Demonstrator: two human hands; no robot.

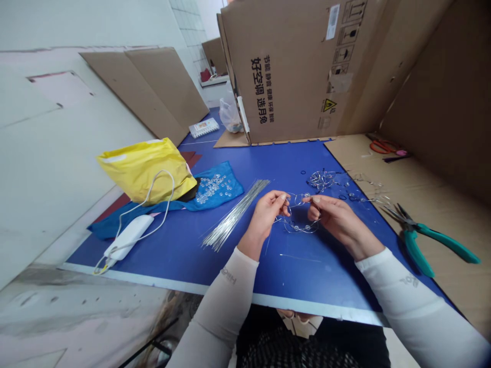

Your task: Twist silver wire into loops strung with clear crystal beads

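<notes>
**Head view — close fingertip pinch**

Left hand [264, 217] and right hand [337, 220] are gripping a beaded wire loop [301, 228] by its edges, keeping it centered over the blue desk [184, 260] — loose wire rods [233, 214] and clear beads [213, 188] are sitting within reach, teal-handled pliers [416, 240] lying off right.

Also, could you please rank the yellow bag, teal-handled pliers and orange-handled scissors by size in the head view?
Yellow bag, then teal-handled pliers, then orange-handled scissors; the pliers sit nearer the camera, so their order is unsure.
</notes>
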